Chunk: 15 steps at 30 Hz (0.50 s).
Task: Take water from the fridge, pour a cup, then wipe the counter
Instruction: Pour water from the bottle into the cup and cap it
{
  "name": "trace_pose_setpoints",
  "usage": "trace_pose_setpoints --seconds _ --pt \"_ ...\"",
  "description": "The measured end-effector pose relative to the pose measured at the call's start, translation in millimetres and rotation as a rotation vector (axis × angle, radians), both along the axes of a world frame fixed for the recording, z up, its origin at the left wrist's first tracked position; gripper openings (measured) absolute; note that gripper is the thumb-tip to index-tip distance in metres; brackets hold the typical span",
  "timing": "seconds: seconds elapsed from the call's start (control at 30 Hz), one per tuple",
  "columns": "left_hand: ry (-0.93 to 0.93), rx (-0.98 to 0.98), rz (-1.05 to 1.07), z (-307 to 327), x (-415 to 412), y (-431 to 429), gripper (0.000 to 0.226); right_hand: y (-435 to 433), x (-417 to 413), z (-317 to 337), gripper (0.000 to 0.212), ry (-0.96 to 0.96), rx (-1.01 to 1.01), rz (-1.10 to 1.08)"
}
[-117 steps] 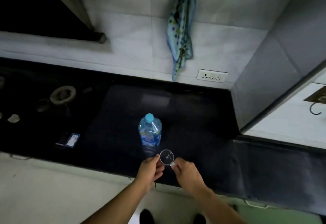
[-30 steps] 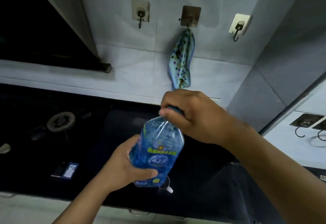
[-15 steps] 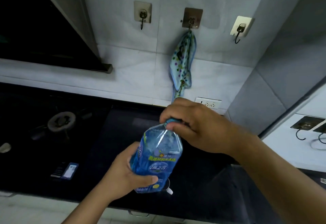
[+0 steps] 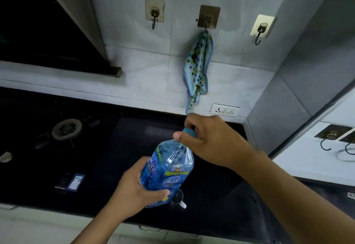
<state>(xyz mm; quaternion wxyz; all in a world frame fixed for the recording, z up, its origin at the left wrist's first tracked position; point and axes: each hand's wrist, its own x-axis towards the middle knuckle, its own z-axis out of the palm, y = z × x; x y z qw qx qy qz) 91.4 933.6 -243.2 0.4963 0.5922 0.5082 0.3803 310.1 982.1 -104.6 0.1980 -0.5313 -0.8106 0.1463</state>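
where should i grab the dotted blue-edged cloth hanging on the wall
Pinch the dotted blue-edged cloth near its top, just under the middle metal wall hook, coming from the front. It hangs limp from that one point, so lifting there should likely unhook it.

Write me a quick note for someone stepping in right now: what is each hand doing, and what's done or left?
Left hand holds the water bottle by its body, tilted above the counter.
Right hand pinches the blue cap, on the neck.
The clear cup stands on the counter below the bottle.
Done: bottle is out.
Left: uncap, pour, wipe with the hanging spotted cloth.
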Motion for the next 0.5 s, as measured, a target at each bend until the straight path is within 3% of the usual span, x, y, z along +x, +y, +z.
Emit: trace_pose_setpoints --seconds 0.07,0.23,0.4,0.5 --pt "0.017 0.002 0.005 -4.4 -2.0 1.5 0.065 2.3 -3.2 -10.2 0.036 -0.026 0.009 -0.02" --pt "0.085 -0.008 0.002 -21.0 -10.8 7.0 0.068 6.8 5.8 -25.8 0.006 0.047 -0.068 0.154" --pt "0.216 -0.003 0.001 -45.1 -26.1 10.1 0.067 -3.7 19.4 -47.5 0.011 0.224 -0.094 0.013" --pt "0.304 -0.032 -0.013 -63.8 -34.5 9.3 0.063 -10.2 30.3 -77.6 0.014 0.23 -0.133 -0.097"
